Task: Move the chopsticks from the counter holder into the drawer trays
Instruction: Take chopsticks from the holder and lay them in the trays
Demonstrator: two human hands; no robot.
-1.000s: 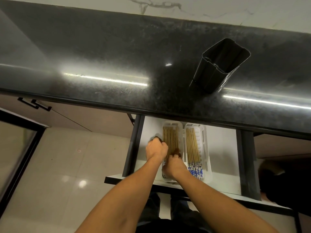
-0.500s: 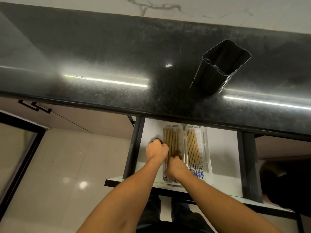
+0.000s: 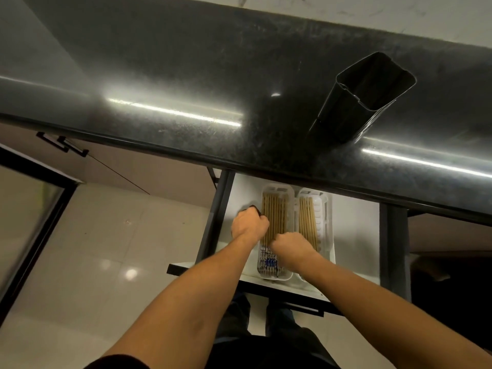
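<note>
The drawer [image 3: 354, 235] under the counter stands open with two white trays side by side. The left tray [image 3: 277, 188] holds a row of tan chopsticks [image 3: 275, 214] with blue-patterned ends [image 3: 269, 262]. More tan chopsticks [image 3: 306, 217] lie in the right tray [image 3: 326, 217]. My left hand [image 3: 249, 225] is curled at the left tray's left rim, and a small dark bit shows past its knuckles. My right hand [image 3: 291, 246] is a fist over the near part of both trays, its fingers hidden. The black holder [image 3: 364, 97] stands on the counter and looks empty.
The black stone counter [image 3: 186, 75] overhangs the back of the drawer. Dark drawer rails [image 3: 215, 217] run along both sides. To the left lie pale floor tiles [image 3: 106, 249] and a dark-framed glass door [image 3: 32, 209]. My legs are below the drawer front.
My right hand has shifted right and nearer, which uncovers the blue-patterned ends in the left tray. My left hand stays at the left tray's rim.
</note>
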